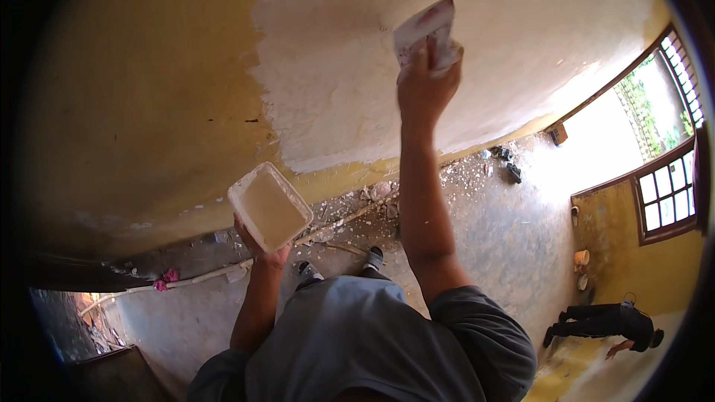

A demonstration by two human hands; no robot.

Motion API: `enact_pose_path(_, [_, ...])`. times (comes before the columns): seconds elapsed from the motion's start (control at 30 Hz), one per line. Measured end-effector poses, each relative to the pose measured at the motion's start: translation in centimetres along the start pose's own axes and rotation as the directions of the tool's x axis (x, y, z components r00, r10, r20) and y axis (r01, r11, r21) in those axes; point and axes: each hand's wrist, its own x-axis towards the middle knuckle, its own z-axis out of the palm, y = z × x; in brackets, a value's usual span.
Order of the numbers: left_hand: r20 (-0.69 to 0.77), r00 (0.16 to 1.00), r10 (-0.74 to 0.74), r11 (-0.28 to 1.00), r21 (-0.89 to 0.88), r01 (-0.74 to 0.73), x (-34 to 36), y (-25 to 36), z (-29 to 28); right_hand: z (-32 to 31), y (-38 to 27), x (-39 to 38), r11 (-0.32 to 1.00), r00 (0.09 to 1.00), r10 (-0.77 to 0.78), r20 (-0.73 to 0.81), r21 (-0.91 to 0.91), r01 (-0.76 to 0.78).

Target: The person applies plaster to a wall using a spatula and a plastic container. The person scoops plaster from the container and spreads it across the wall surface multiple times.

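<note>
My left hand (269,251) is closed around the lower edge of a rectangular tub (307,214). Pale, cream-coloured filler (269,205) lies smooth inside it. Held up in front of the wall, my right hand (430,89) grips a wide, flat putty knife (426,26) smeared with white; whether its blade touches the wall I cannot tell. White coating covers the wall (335,67) around and behind the knife. To the left, the wall's yellow paint (164,82) shows bare, with a ragged border between the two.
A long pole (216,272) lies on the floor along the wall's foot, with a pink cloth (167,278) on it. White crumbs and debris litter the floor. Dark footwear (512,167) lies farther right. Another person (611,322) stands by the far-right wall, near an orange bucket (581,257).
</note>
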Motion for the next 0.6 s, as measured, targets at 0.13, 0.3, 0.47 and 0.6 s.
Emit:
enact_pose_path(0.13, [0.070, 0.998, 0.003, 1.000, 0.012, -0.004, 0.3, -0.3, -0.2, 2.7, 10.3, -5.5, 0.430, 0.807, -0.403, 0.432, -0.689, 0.584])
enact_pose_path(0.3, [0.099, 0.993, 0.071, 0.997, -0.050, -0.067, 0.3, 0.2, -0.4, -0.9, 16.0, -14.7, 0.861, 0.927, 0.112, 0.358, -0.502, 0.090])
enact_pose_path(0.47, [0.080, 0.997, -0.011, 0.999, -0.036, 0.013, 0.4, 0.3, -0.6, -2.0, 16.3, -6.6, 0.448, 0.564, 0.812, 0.152, 0.456, -0.769])
enact_pose_path(0.6, [-0.022, 1.000, 0.020, 1.000, -0.001, -0.020, 0.3, 0.1, 0.5, 0.5, 7.9, 0.3, 0.435, 0.570, 0.811, 0.128, 0.518, -0.736])
